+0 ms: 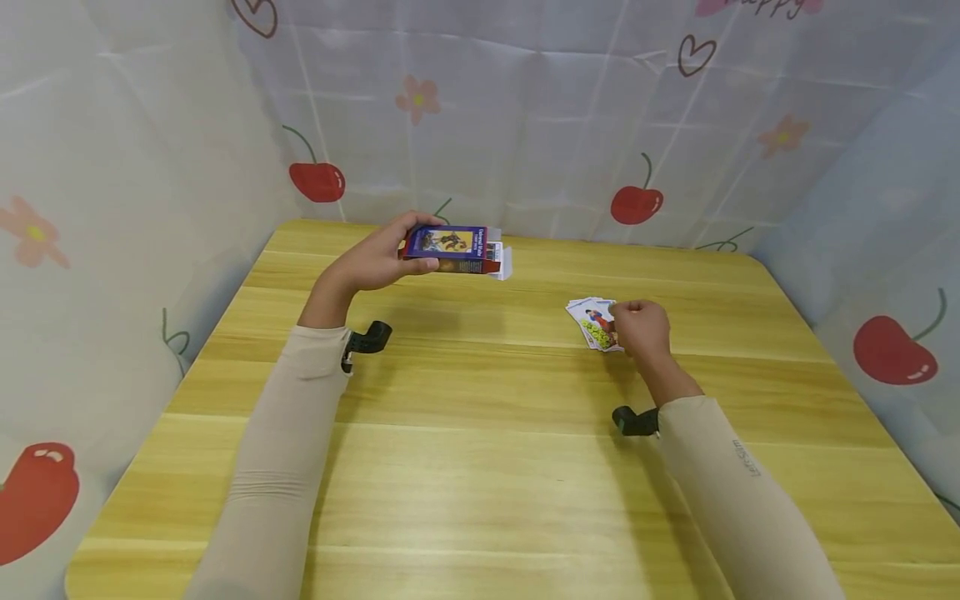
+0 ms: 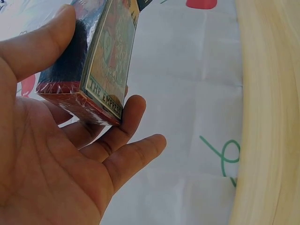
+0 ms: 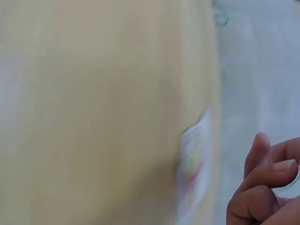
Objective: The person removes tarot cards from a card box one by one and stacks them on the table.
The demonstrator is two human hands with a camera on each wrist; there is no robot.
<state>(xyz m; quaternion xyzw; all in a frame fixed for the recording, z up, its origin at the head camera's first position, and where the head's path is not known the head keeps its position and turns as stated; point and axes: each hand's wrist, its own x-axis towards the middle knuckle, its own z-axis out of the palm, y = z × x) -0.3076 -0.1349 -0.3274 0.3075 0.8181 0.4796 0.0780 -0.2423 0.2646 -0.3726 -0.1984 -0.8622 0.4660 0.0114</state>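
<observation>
My left hand [image 1: 382, 254] holds a blue tarot card box [image 1: 444, 242] above the far part of the table, thumb on one side and fingers on the other. Its flaps hang open at the right end, where white-edged cards [image 1: 495, 252] show inside. Up close, the left wrist view has a printed face reading "THE EMPRESS" [image 2: 110, 65] on the box. Right of the box, a small loose pile of picture cards [image 1: 594, 323] lies on the wood. Beside and over that pile is my right hand [image 1: 643, 329], its fingers curled with nothing visible between them.
The wooden table [image 1: 480, 483] carries a light grain and has rounded corners. Close behind its far edge hangs a white curtain [image 1: 480, 150] printed with cherries, flowers and hearts, and similar sheeting stands at both sides. A black camera mount sits at each wrist.
</observation>
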